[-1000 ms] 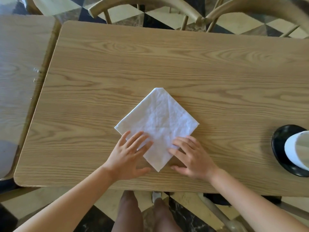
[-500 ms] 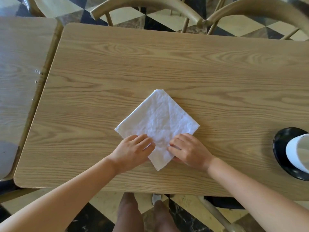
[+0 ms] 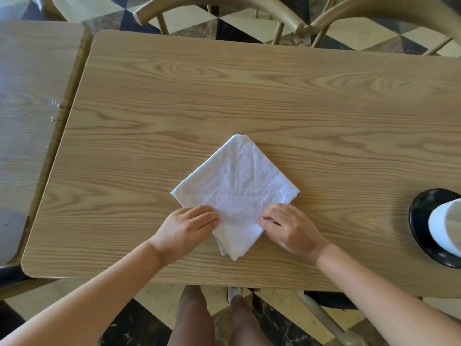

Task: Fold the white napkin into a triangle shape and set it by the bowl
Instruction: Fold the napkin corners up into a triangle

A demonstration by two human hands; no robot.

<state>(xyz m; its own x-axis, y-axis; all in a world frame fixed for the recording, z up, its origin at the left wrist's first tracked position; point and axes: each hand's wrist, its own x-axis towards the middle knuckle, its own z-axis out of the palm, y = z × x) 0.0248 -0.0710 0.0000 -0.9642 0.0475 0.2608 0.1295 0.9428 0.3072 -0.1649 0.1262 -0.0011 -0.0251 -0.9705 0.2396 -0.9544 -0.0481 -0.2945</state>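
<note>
A white napkin lies as a diamond on the wooden table, one corner pointing at me. My left hand grips its lower left edge with curled fingers. On the lower right edge, my right hand pinches the cloth the same way. The near corner shows several layers, slightly lifted. At the right edge of the view stands a white bowl on a black plate, well apart from the napkin.
A second wooden table adjoins on the left with a narrow gap. Two curved wooden chair backs stand at the far side. Checkered floor and my legs show below the near edge.
Both hands went from lying flat with spread fingers on the napkin's lower edges to curled, pinching those edges. The napkin stays in place.
</note>
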